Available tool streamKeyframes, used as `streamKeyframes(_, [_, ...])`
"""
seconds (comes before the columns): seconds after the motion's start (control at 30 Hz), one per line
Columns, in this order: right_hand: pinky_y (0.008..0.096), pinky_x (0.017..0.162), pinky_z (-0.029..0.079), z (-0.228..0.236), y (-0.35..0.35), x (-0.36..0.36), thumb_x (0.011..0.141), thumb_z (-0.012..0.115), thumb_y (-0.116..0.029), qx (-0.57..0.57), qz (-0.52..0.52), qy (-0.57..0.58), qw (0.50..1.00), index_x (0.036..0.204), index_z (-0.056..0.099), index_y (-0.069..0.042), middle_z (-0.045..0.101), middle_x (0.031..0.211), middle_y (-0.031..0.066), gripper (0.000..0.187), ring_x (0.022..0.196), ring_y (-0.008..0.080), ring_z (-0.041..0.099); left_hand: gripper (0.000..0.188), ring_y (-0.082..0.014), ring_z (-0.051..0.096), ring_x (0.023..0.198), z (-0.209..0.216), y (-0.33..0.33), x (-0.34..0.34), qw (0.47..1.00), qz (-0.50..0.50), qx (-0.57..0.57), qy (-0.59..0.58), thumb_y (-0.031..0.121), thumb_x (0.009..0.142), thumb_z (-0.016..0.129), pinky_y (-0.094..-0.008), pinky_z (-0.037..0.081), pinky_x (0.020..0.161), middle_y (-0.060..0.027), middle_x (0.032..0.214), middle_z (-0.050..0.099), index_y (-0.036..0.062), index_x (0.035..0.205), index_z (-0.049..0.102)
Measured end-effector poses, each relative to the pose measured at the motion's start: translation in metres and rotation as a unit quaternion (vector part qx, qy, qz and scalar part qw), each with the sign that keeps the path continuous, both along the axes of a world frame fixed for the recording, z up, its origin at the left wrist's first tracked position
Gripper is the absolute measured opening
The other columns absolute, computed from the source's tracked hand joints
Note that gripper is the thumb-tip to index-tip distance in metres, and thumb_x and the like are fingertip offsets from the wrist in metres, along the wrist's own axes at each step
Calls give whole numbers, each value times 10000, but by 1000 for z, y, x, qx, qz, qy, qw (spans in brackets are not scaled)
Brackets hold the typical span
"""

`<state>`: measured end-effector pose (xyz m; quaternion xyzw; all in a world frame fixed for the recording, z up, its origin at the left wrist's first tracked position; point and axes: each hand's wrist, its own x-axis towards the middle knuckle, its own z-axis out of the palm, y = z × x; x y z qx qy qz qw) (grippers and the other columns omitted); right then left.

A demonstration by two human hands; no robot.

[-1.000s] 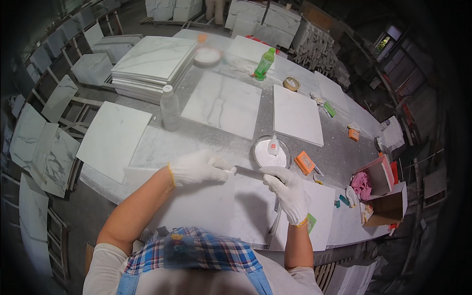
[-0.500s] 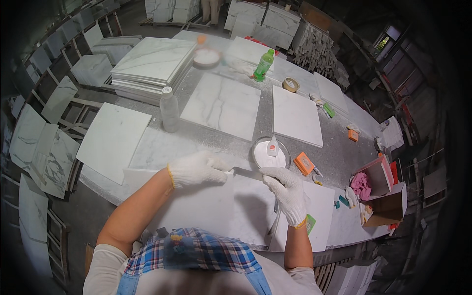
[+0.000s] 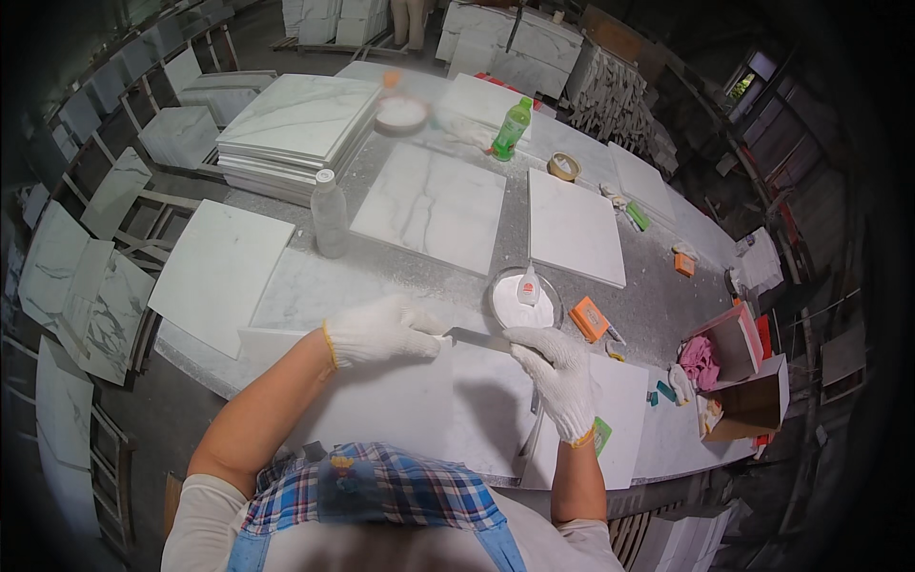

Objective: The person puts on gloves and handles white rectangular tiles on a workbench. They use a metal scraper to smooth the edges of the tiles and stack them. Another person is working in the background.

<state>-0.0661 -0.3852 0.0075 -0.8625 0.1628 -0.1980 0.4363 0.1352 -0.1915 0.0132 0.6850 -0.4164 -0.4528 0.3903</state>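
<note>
Both hands wear white knit gloves and meet over the near part of the table. My right hand (image 3: 553,372) is closed on the right end of a flat grey metal blade, like a putty knife (image 3: 478,338). At the blade's left end, the fingers of my left hand (image 3: 381,331) are pinched together, with a small white bit (image 3: 442,341) at their tips; what they hold is hidden. Under the hands lies a white marble slab (image 3: 400,400). Just beyond the blade sits a round dish of white powder or paste (image 3: 510,310) with a small white bottle (image 3: 528,285) in it.
An orange box (image 3: 589,318) lies right of the dish. A clear bottle (image 3: 329,214) and a green bottle (image 3: 513,129) stand farther off, near a stack of slabs (image 3: 295,119) and a tape roll (image 3: 564,167). An open cardboard box (image 3: 753,400) is at the right edge.
Almost nothing differs. The hands and blade keep nearly the same place, with only a very slight shift at the left fingertips.
</note>
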Motion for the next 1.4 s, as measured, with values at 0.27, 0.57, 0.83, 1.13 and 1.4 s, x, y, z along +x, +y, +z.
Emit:
streamKeyframes(0.27, [264,622,463,-1,1,1,868,715,-90,-11,11,-24,1000,1034,762,-16,685,798,47,188,673,112,577,392,-141,638,854,-2,2,-1,999,17,-5,35,251,890,666,-281,499,823,-93,922,735,-32,1157,708])
streamKeyframes(0.57, [248,629,470,4,2,-1,892,684,-98,63,-1,2,998,1059,750,-2,691,840,43,204,706,107,600,382,-135,635,860,0,1,-1,999,6,0,43,219,884,676,-277,500,829,-84,941,738,-37,1165,704])
streamKeyframes(0.83, [201,581,410,6,-16,9,946,633,-156,366,23,78,927,1103,694,25,623,816,15,248,672,62,518,379,-139,649,853,-1,5,-3,998,24,-16,48,221,843,751,-288,513,823,-95,921,746,-5,1146,724])
streamKeyframes(1.13, [165,529,403,8,-28,21,927,648,-107,461,37,111,880,1102,679,57,598,784,29,242,617,46,502,412,-163,644,859,1,6,-2,1000,7,22,16,278,846,722,-303,513,818,-114,930,739,50,1188,722])
streamKeyframes(1.4, [266,656,505,24,-23,9,877,694,-138,274,44,102,955,1070,695,54,650,875,67,273,708,130,592,426,-170,663,888,1,6,-2,997,-20,-60,-33,286,848,708,-308,516,828,-133,990,754,53,1204,719])
